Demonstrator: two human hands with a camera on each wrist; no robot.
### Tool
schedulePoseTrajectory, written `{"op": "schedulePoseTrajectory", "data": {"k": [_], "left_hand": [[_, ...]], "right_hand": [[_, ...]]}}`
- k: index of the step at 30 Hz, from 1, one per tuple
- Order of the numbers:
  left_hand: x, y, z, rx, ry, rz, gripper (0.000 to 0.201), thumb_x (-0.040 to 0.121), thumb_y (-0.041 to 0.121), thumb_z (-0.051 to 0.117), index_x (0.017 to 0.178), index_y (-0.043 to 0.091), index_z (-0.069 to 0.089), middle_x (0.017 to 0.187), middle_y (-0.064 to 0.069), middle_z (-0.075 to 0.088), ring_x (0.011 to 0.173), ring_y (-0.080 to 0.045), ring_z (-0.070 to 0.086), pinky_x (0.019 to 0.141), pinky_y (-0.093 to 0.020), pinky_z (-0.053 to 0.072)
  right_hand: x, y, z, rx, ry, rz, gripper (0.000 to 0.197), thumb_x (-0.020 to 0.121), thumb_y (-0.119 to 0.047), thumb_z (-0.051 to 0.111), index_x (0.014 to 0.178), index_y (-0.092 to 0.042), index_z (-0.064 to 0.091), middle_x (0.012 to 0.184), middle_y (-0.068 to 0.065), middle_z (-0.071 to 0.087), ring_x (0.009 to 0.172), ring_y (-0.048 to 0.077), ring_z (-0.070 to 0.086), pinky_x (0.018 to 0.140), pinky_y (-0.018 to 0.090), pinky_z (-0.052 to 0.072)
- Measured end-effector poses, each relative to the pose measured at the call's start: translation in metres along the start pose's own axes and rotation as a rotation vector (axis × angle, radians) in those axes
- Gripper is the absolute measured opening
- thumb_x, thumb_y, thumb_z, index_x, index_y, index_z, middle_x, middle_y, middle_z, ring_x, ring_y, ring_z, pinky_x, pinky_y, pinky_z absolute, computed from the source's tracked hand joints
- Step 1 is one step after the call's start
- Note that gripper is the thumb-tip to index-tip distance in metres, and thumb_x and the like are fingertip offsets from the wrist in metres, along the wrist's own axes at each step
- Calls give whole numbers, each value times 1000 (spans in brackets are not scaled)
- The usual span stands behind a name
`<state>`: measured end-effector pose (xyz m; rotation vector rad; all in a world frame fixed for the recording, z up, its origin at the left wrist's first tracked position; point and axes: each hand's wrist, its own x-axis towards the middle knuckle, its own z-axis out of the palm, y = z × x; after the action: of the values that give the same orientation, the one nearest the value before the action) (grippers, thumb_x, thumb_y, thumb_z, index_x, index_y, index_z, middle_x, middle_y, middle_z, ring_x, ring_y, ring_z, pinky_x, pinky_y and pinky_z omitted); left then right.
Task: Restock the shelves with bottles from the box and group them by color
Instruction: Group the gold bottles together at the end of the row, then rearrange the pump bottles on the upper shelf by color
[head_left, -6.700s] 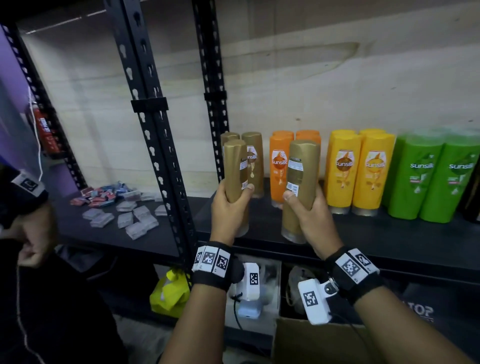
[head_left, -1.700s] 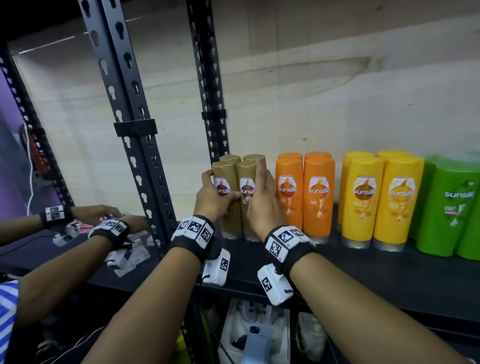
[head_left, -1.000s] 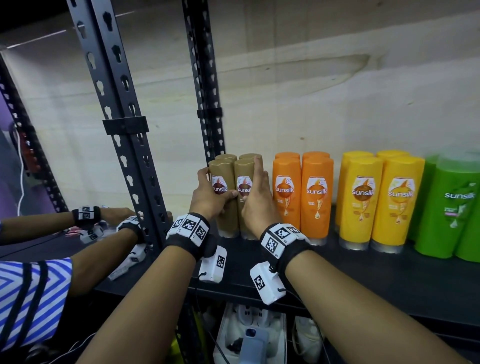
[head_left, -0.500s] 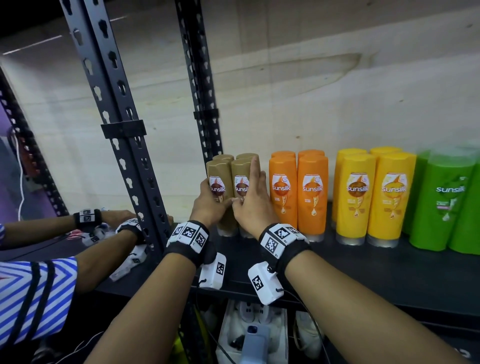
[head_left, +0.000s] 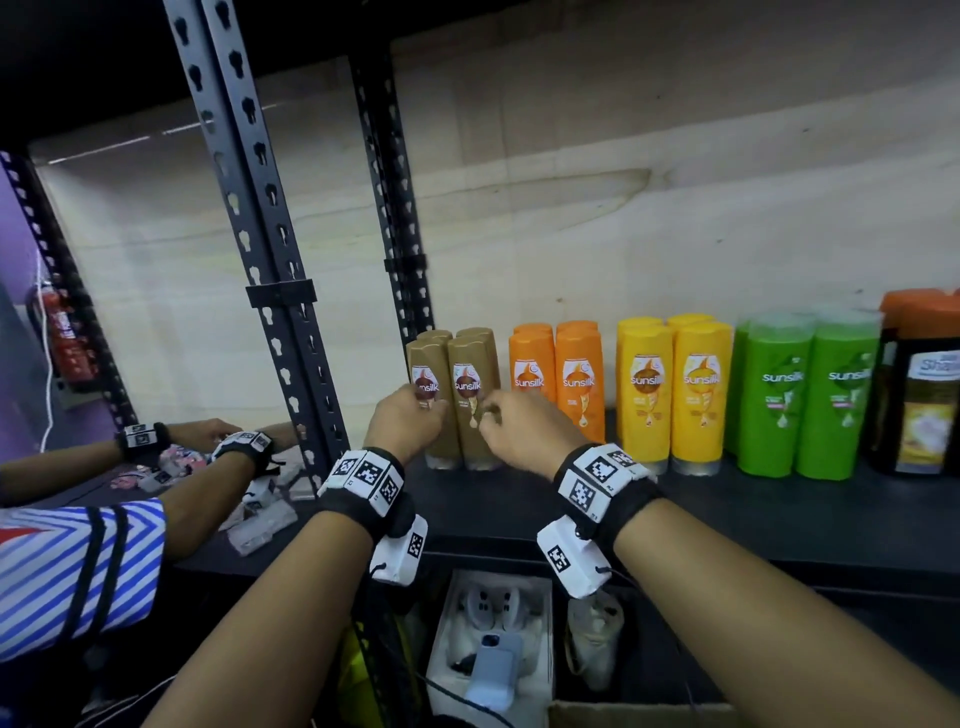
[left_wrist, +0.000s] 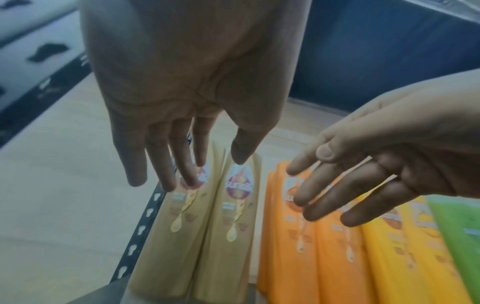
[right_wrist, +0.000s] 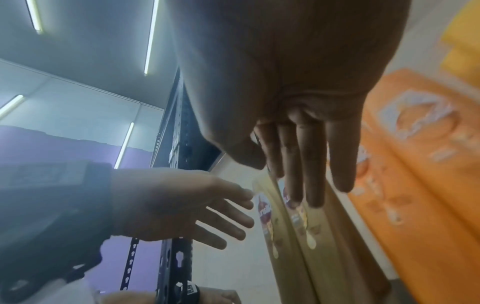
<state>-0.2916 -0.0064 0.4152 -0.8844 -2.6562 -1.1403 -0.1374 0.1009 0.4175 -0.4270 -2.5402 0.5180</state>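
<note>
Hands, left (head_left: 404, 425) and right (head_left: 524, 434), each grip spread, holding nothing, hide gold bottles' (head_left: 470, 400) lower labels.

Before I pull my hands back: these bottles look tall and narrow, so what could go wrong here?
The gold bottles stand packed tight on narrow bases; your left hand and right hand hover open right at their labels, so a brushing finger could tip one. A tipped gold bottle would likely knock the orange bottles beside it. Another person's hands work just past the rack post, so a jolt could shake the shelf.
</note>
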Motion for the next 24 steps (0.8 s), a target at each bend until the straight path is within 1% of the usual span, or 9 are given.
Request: {"op": "schedulePoseTrajectory", "data": {"k": [4, 7, 10, 12, 14, 15, 17, 20, 24], "left_hand": [[-45, 27, -15, 105, -82, 129, 29, 97, 41, 61, 98, 15, 73, 99, -6, 73, 98, -24, 67, 79, -28, 47], [-75, 50, -24, 132, -105, 194, 29, 99, 41, 59, 92, 17, 73, 95, -4, 73, 98, -25, 67, 84, -31, 51], [-91, 79, -28, 129, -115, 273, 26, 99, 43, 57, 93, 21, 70, 99, -6, 75, 101, -26, 66, 92, -37, 53], [-95, 101, -29, 130, -119, 331, 23, 99, 45, 58, 91, 25, 68, 93, -3, 75, 94, -22, 68, 77, -31, 53], [-91, 124, -29, 114, -107, 394, 24, 99, 45, 59, 97, 24, 69, 82, 7, 71, 80, -10, 68, 60, -21, 44], [-87, 137, -28, 99, -89, 422, 25, 99, 46, 58, 101, 23, 69, 78, 12, 68, 73, -3, 65, 56, -18, 41], [-77, 159, -25, 73, -66, 463, 26, 99, 48, 57, 107, 26, 68, 79, 16, 65, 71, 2, 62, 57, -18, 42], [-54, 189, -17, 56, -53, 533, 31, 98, 52, 55, 108, 27, 70, 91, 12, 69, 83, -7, 63, 64, -23, 45], [-6, 226, -3, 32, -28, 584, 32, 98, 54, 54, 104, 28, 72, 93, 10, 72, 88, -10, 64, 68, -27, 44]], "right_hand": [[-44, 24, -44, -97, -202, -72, 27, 103, -33, 51, 89, -19, 70, 82, -7, 66, 76, 12, 61, 65, 29, 46], [-77, 52, -76, -184, -241, -21, 25, 101, -33, 53, 90, -19, 71, 84, -5, 68, 78, 15, 62, 64, 29, 43], [-103, 74, -107, -221, -172, 34, 24, 100, -34, 55, 106, -20, 74, 101, -3, 74, 94, 18, 65, 79, 32, 50], [-111, 81, -129, -232, -131, 44, 25, 100, -34, 55, 109, -21, 75, 108, -2, 74, 100, 18, 65, 83, 30, 49], [-113, 84, -148, -237, -79, 26, 25, 101, -33, 55, 109, -21, 75, 107, -3, 75, 100, 17, 65, 83, 30, 50], [-111, 86, -157, -231, -43, 5, 25, 101, -33, 54, 109, -21, 75, 106, -4, 74, 99, 16, 66, 83, 31, 50], [-106, 88, -172, -223, 39, -29, 25, 101, -34, 55, 108, -22, 75, 104, -5, 73, 97, 14, 65, 83, 32, 51], [-92, 97, -189, -227, 129, -89, 22, 101, -33, 55, 106, -23, 74, 103, -8, 71, 96, 11, 62, 82, 27, 48], [-50, 115, -212, -248, 163, -150, 20, 100, -34, 53, 106, -26, 72, 102, -13, 67, 94, 4, 60, 84, 25, 48]]}}
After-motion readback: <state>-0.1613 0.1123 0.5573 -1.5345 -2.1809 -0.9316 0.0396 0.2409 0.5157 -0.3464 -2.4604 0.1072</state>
